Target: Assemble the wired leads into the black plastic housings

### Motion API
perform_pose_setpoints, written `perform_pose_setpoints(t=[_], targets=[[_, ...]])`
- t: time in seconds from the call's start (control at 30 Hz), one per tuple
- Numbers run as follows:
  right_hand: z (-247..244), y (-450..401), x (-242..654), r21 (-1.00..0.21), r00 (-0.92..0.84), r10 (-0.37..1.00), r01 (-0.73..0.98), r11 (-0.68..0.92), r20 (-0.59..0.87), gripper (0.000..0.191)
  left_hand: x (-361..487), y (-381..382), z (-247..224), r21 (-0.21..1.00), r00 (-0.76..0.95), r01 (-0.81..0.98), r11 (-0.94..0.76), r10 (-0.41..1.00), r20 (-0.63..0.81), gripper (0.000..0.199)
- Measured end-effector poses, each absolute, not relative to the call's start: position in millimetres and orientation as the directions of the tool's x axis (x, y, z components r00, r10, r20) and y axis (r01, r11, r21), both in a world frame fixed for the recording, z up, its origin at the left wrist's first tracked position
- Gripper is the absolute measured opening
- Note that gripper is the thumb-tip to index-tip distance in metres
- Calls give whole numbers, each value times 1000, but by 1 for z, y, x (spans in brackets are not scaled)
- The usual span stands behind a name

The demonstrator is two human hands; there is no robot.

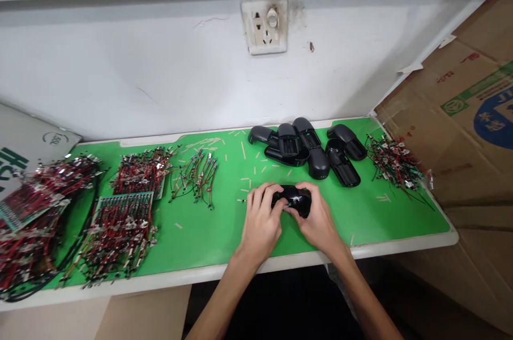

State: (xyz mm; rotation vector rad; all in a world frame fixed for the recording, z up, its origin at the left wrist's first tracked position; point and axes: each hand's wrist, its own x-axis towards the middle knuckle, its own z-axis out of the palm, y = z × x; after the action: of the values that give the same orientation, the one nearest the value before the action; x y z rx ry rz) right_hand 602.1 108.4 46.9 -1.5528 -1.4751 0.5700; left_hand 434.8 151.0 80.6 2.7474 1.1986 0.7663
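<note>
Both hands hold one black plastic casing [298, 196] just above the green mat, near the table's front edge. My left hand [261, 217] grips its left end, thumb pressed into the open side. On the right end, my right hand [318, 219] is closed with its thumb also against the inside. A small greenish part shows near the left thumb, too small to name. Behind the hands lies a loose pile of similar black casings [289, 139], some with the hollow side up. To its right, another black casing [343, 163] lies hollow side up.
Circuit boards with red and black wires [120, 233] crowd the left side. A few loose wired pieces [202, 177] lie nearer the middle. A wire bundle [396, 163] is at the right, beside a cardboard box [460, 142]. Small pale strips dot the green mat [200, 238].
</note>
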Motion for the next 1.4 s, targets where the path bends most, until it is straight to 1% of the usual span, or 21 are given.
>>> perform_pose_setpoints(t=[0.23,0.47,0.63,0.83,1.0,1.07,1.17,1.23,1.33,1.4], targets=[[47,108,601,-827,182,951,551,110,248,42,437,153,84,260,596,658,-707,699,396,32],[48,107,602,-835,170,954,537,121,248,42,444,150,91,300,561,688,-660,747,357,33],[47,108,601,-844,171,953,522,126,249,44,446,150,92,281,566,696,-661,745,352,37],[49,107,600,-833,167,952,538,130,257,43,440,160,95,293,600,678,-674,738,308,22],[49,107,600,-831,158,952,538,140,263,42,436,170,101,275,702,626,-730,681,211,18],[49,107,601,-833,150,951,532,154,272,41,433,175,104,290,728,603,-743,661,182,21],[49,108,601,-837,129,951,518,178,282,38,427,183,107,340,742,583,-738,654,149,41],[49,107,601,-850,128,958,502,160,256,38,424,189,108,352,772,555,-753,625,119,49],[50,106,601,-876,120,974,469,116,193,39,422,197,107,348,817,512,-785,570,83,46],[50,106,601,-880,106,977,461,115,183,38,421,199,103,347,825,505,-790,560,76,46]])
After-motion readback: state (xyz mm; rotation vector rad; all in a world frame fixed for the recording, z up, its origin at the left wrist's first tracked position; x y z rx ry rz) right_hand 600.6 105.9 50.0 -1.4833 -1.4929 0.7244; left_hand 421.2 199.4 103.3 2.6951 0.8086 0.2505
